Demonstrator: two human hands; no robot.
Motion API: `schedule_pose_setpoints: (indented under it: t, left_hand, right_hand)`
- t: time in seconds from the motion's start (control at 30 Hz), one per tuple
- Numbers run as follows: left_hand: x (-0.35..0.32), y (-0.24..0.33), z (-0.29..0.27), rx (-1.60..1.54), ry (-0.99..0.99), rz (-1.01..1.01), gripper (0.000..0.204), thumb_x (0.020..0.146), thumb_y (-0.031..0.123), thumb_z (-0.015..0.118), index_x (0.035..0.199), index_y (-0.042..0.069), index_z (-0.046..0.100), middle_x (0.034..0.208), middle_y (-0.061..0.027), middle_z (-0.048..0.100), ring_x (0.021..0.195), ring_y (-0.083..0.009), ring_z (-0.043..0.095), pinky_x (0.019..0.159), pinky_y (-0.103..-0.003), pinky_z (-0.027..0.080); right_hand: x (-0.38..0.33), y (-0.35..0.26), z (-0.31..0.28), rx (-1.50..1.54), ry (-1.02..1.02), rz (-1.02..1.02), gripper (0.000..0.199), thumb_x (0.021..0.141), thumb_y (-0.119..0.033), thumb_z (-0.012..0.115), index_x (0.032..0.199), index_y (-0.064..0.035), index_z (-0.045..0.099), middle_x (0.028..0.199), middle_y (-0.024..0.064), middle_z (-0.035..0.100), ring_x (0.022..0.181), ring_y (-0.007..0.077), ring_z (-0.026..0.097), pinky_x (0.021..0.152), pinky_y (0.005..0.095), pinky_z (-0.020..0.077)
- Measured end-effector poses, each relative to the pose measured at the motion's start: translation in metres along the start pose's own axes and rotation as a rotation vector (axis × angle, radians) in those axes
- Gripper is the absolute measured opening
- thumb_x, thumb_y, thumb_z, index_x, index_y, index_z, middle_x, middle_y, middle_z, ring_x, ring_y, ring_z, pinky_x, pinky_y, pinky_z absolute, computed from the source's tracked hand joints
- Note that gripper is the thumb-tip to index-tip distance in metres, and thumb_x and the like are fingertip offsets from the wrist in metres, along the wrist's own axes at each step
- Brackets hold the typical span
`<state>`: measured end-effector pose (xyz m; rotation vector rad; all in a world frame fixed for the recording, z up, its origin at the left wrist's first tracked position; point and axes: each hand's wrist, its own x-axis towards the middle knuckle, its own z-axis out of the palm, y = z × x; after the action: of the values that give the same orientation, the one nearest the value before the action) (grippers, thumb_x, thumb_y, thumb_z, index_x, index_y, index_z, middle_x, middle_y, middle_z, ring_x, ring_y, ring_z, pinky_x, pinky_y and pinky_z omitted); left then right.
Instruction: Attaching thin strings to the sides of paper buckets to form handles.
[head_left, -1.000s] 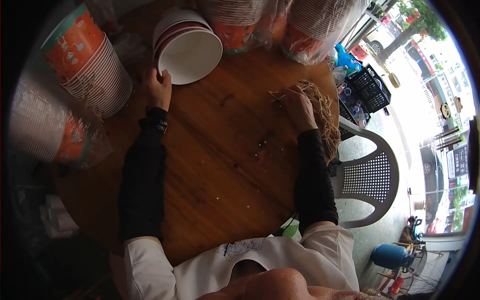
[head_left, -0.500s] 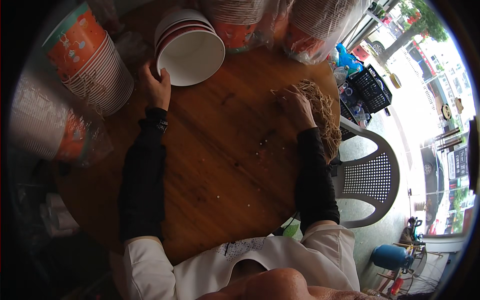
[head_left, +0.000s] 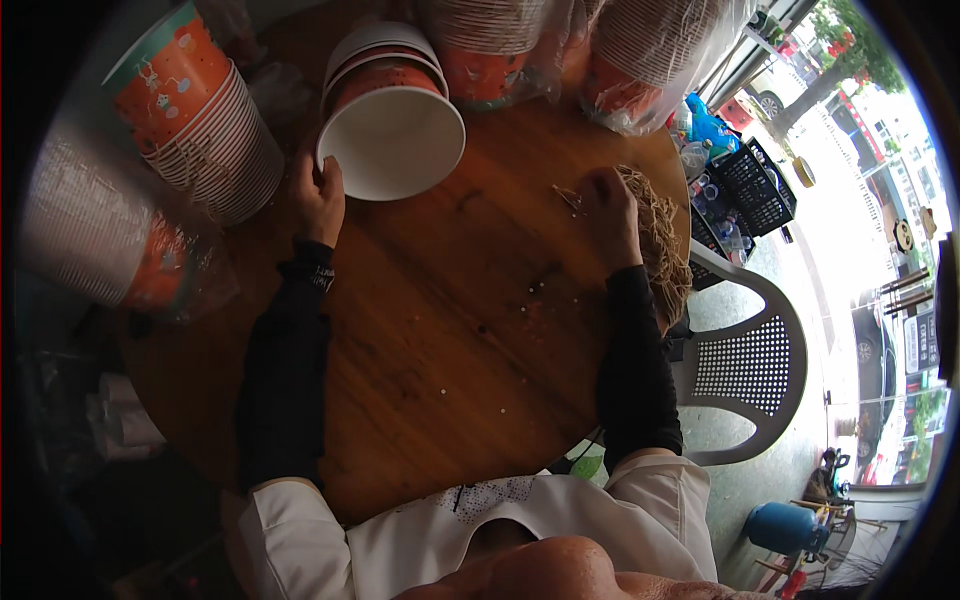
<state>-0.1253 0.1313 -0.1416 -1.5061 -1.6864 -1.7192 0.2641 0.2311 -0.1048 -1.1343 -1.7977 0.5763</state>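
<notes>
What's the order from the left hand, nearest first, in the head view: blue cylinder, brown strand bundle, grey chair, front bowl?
From the left hand:
1. Front bowl: touched at its left rim.
2. Brown strand bundle: right side of the table.
3. Grey chair: beyond the table's right edge.
4. Blue cylinder: farthest, lower right.

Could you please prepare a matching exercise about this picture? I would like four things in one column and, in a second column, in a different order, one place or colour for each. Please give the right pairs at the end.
Column one
1. Left hand
2. Right hand
3. Chair
4. Tank

Column two
A. Grey, with many small holes in its back
B. At the pile of tan strands
C. Blue, at the lower right of the view
D. At the rim of the front paper bucket

Right pairs: 1-D, 2-B, 3-A, 4-C
</notes>
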Motion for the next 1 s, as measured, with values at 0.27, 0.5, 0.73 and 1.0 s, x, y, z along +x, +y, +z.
schedule_pose_setpoints:
  t: [0.27,0.5,0.73,1.0]
  left_hand:
    - [-0.024,0.015,-0.043,-0.117,-0.148,-0.168,0.033,0.095,0.016,0.061,0.125,0.001,0.058,0.111,-0.0107,0.065,0.098,-0.0189,0.063,0.078,-0.032,0.05]
    - [-0.046,0.02,-0.076,-0.002,-0.354,-0.35,0.036,0.094,0.018,0.065,0.123,-0.001,0.057,0.107,-0.0086,0.064,0.093,-0.0175,0.06,0.083,-0.031,0.049]
    - [-0.073,0.089,-0.087,0.006,-0.184,-0.211,0.026,0.094,0.012,0.062,0.119,0.004,0.055,0.105,-0.0053,0.059,0.096,-0.0139,0.055,0.083,-0.027,0.046]
    - [-0.073,0.162,-0.008,-0.113,-0.54,-0.171,0.039,0.088,0.012,0.07,0.121,-0.003,0.054,0.101,-0.015,0.064,0.091,-0.0232,0.066,0.077,-0.033,0.053]
  right_hand:
    - [-0.012,-0.028,0.0,0.409,-0.231,0.14,0.012,0.091,-0.008,0.062,0.096,0.0026,0.066,0.077,0.0043,0.067,0.067,0.0094,0.062,0.061,0.025,0.0499]
    - [-0.034,-0.07,0.013,0.511,-0.512,0.253,0.015,0.093,-0.012,0.062,0.091,0.003,0.064,0.072,0.0025,0.063,0.063,0.0074,0.058,0.057,0.0239,0.0466]
    - [-0.047,-0.076,0.025,0.74,-0.633,0.32,0.019,0.097,-0.019,0.059,0.098,-0.0006,0.06,0.085,0.0019,0.064,0.071,0.0073,0.059,0.063,0.0227,0.048]
    - [-0.064,-0.079,0.052,0.966,-0.522,0.288,0.016,0.098,-0.013,0.057,0.104,0.0023,0.059,0.097,0.0083,0.068,0.089,0.0127,0.066,0.077,0.0268,0.0548]
